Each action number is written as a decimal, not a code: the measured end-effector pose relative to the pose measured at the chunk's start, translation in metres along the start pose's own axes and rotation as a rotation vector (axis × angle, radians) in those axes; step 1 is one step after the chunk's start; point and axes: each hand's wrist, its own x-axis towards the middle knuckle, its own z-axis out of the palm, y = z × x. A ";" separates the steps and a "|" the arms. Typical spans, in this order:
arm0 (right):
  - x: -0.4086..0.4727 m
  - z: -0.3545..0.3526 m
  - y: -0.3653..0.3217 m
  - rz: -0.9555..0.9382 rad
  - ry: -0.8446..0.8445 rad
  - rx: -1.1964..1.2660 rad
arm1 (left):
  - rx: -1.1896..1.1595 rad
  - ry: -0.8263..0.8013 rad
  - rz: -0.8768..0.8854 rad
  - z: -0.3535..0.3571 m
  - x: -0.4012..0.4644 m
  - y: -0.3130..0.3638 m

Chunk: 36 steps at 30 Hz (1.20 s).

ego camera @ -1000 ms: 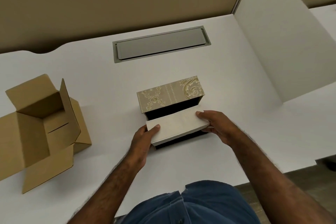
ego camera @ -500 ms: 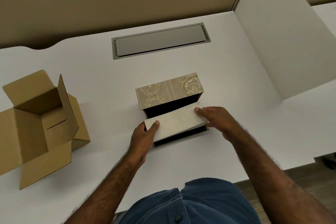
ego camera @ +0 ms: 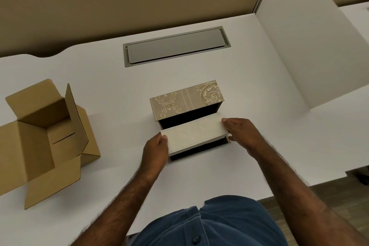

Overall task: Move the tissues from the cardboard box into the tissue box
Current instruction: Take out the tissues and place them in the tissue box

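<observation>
A white stack of tissues (ego camera: 194, 133) lies tilted over the open black cavity of the tissue box (ego camera: 217, 108), its far edge dipping into the opening. The box's lid (ego camera: 186, 100), beige with a gold floral pattern, stands raised at the far side. My left hand (ego camera: 156, 149) grips the stack's left end and my right hand (ego camera: 242, 134) grips its right end. The brown cardboard box (ego camera: 48, 136) sits open at the left of the table, with nothing visible inside.
The white table (ego camera: 111, 90) has a grey recessed cable hatch (ego camera: 176, 46) beyond the tissue box. A white divider panel (ego camera: 311, 46) rises along the right side and a tan partition stands behind. The table's near edge lies by my blue shirt.
The tissue stack has moved a little further away and lower into the tissue box's opening, with both hands following it. The cardboard box has not moved.
</observation>
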 end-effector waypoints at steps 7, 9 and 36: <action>-0.007 0.002 0.002 -0.091 -0.017 -0.130 | 0.075 0.049 -0.001 0.000 0.003 0.001; -0.008 0.001 0.002 -0.090 -0.025 -0.129 | 0.053 0.043 -0.008 -0.002 0.002 0.003; -0.007 0.004 -0.004 0.005 -0.006 -0.025 | 0.084 -0.038 -0.100 0.003 0.014 0.014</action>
